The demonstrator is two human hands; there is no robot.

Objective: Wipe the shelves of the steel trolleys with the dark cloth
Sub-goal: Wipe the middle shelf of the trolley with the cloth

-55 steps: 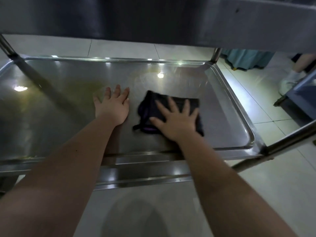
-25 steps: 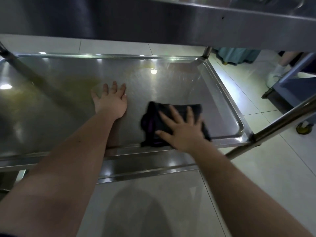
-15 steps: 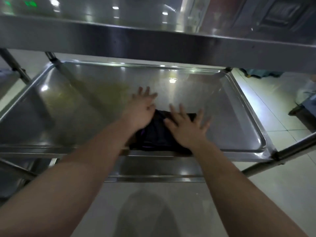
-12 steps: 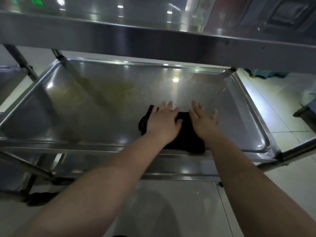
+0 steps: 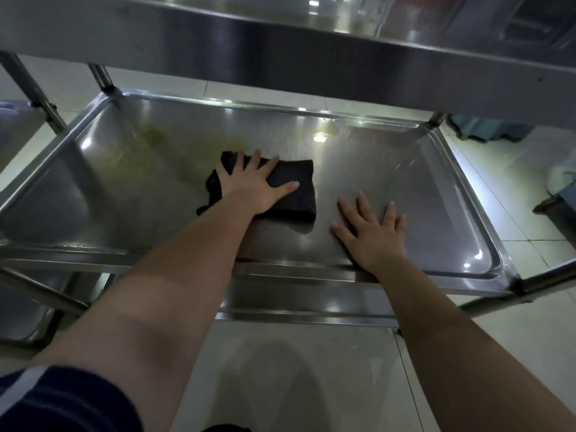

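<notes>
The dark cloth lies folded near the middle of the steel trolley's lower shelf. My left hand presses flat on the cloth's left part, fingers straight and spread. To the right of the cloth, my right hand rests flat on the bare steel, fingers spread, apart from the cloth. A yellowish smear shows on the shelf's far left area.
The trolley's upper shelf overhangs across the top. Upright posts stand at the left and far right. Another steel trolley shelf sits at the left. Tiled floor lies to the right, with a teal object on it.
The cloth passed from under my right hand to under my left hand. My right hand moved off it to the right onto bare steel, and the cloth shifted left.
</notes>
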